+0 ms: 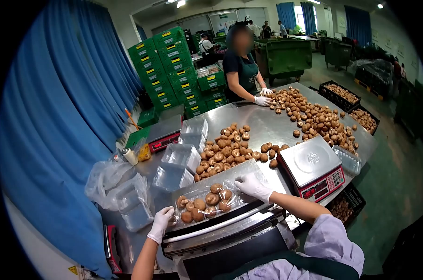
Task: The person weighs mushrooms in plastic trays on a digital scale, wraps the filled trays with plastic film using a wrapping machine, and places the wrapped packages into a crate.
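Observation:
A clear tray of brown mushrooms lies on the metal plate of a wrapping machine, with shiny cling film around it. My left hand, in a white glove, is at the tray's left end, its fingers closed on the film edge. At the right end, my gloved right hand has its fingertips pinched together on the film. Beyond the plate is a loose pile of mushrooms. To the right stands a scale with a red display.
Stacked clear trays and plastic bags stand on the left, near a second scale. Across the table, a co-worker handles a bigger mushroom heap. Green crates rise behind; black crates sit at right.

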Demonstrator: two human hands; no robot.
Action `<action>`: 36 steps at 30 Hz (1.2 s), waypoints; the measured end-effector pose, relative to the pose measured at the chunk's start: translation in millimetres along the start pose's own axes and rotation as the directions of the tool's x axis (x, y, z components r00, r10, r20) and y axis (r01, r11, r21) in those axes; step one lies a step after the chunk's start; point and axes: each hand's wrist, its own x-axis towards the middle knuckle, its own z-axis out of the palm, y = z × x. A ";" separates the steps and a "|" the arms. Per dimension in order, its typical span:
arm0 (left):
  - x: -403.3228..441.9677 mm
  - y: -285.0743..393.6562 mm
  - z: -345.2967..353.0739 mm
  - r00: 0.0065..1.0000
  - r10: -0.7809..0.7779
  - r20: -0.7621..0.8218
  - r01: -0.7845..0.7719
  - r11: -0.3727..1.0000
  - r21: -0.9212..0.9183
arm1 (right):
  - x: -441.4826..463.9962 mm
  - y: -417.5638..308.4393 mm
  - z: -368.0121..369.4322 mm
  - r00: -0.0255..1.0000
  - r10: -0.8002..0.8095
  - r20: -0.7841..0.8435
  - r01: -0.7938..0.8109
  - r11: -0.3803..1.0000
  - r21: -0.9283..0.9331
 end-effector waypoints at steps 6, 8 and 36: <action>19.0 -28.2 12.4 0.997 0.065 0.033 -0.071 0.978 0.198 | -14.9 2.2 17.7 0.993 0.066 0.094 -0.063 0.997 -0.037; -2.3 -23.3 26.5 0.969 0.231 -0.088 -0.214 0.963 0.166 | -34.5 -1.5 11.4 0.996 0.055 0.071 -0.057 0.998 0.035; -218.3 -208.9 141.4 0.972 -0.142 0.186 0.172 0.973 -0.153 | -277.0 92.4 19.2 0.898 -0.178 0.402 0.159 0.984 0.081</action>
